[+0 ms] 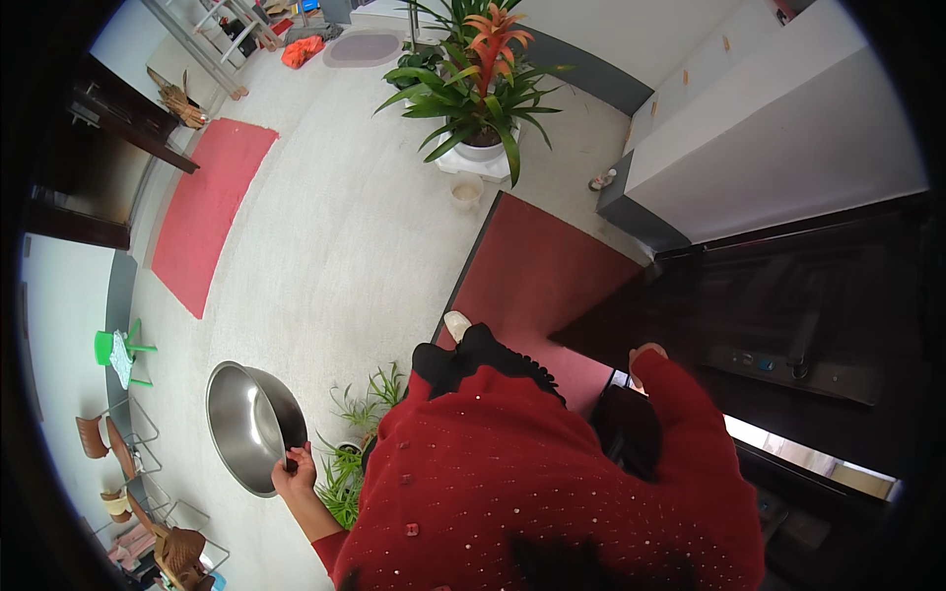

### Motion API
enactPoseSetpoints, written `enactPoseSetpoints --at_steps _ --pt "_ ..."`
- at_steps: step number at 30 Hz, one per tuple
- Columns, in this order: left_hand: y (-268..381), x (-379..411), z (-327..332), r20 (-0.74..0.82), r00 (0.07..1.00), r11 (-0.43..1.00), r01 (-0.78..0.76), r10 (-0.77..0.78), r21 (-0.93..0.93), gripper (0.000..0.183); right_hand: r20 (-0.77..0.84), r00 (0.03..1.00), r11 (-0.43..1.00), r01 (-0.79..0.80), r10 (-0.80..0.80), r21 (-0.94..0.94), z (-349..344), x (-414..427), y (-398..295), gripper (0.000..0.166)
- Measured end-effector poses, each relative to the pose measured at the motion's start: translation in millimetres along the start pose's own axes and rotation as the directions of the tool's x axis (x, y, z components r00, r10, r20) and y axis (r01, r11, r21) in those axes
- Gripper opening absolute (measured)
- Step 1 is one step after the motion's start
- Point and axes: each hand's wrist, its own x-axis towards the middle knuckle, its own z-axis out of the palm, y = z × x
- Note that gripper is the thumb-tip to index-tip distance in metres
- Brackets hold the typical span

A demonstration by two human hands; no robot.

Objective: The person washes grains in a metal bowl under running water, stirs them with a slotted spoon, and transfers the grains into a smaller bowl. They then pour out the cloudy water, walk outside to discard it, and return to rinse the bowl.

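Observation:
A large stainless steel basin (251,421) is tipped on its side, with its open mouth facing away from my body. My left hand (295,473) is shut on the basin's rim. On the other side of me, my right hand (645,362) is close to the dark panelled door (776,310), below its handle side. The red sleeve and the angle hide most of the fingers, so whether they touch the door cannot be told. A door handle (805,343) stands out from the lock plate.
A dark red doormat (532,251) lies under my feet. Green spider plants (344,465) stand beside my left side. Ahead are a potted bromeliad (484,111) on a white stand and a small pale bucket (465,190). Chairs (118,443) line the left wall.

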Motion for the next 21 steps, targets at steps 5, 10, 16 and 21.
enactPoseSetpoints --at_steps 5,10,16,21 --pt "2 17 -2 -0.026 0.997 0.998 0.067 -0.067 -0.008 0.038 -0.181 0.978 0.993 -0.098 0.108 0.060 99 -17 10 0.066" --pt "-29 4 13 0.038 0.997 0.994 0.062 -0.066 0.086 0.040 -0.243 0.963 0.989 -0.088 0.116 0.121 193 -20 29 0.059" --pt "-82 -32 20 0.044 0.994 0.994 0.100 -0.102 0.039 0.040 -0.256 0.965 0.992 -0.019 0.051 0.128 267 -2 51 0.049" --pt "-140 -64 5 0.089 0.995 0.998 0.044 -0.048 0.046 0.044 -0.365 0.930 0.990 0.088 -0.042 0.110 345 1 69 0.031"
